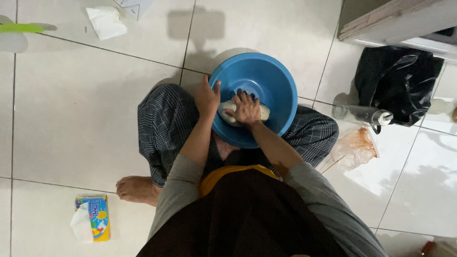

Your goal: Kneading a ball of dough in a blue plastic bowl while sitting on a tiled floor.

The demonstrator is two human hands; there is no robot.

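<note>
1. Pressing down: my right hand (246, 108) lies flat on the pale lump of dough (243, 113), fingers spread apart and pointing away from me, palm on top of it rather than clamped round it.
2. Dough: directly under my right hand, resting on the bottom of the blue basin (281, 83). Its long axis runs side to side, across the line of my right forearm, with one end showing left of the hand and one end right of it.
3. Left hand (208, 99): closed over the basin's rim, thumb inside the wall, just left of the dough and apart from it. My right hand is the nearer to the dough, being on it.
4. Basin: sits between my knees on the checked trousers (164, 123), tilted slightly toward me, as far as I can tell.
5. Beyond my right hand, well apart on the tiled floor (71, 119): a clear bottle (362, 114) lying on its side, a crumpled clear plastic bag (354, 148), a black plastic bag (395, 83).
6. Behind my left hand, near my bare foot (135, 188): a tissue pack (93, 218). Far ahead of it: a loose tissue (106, 21).
</note>
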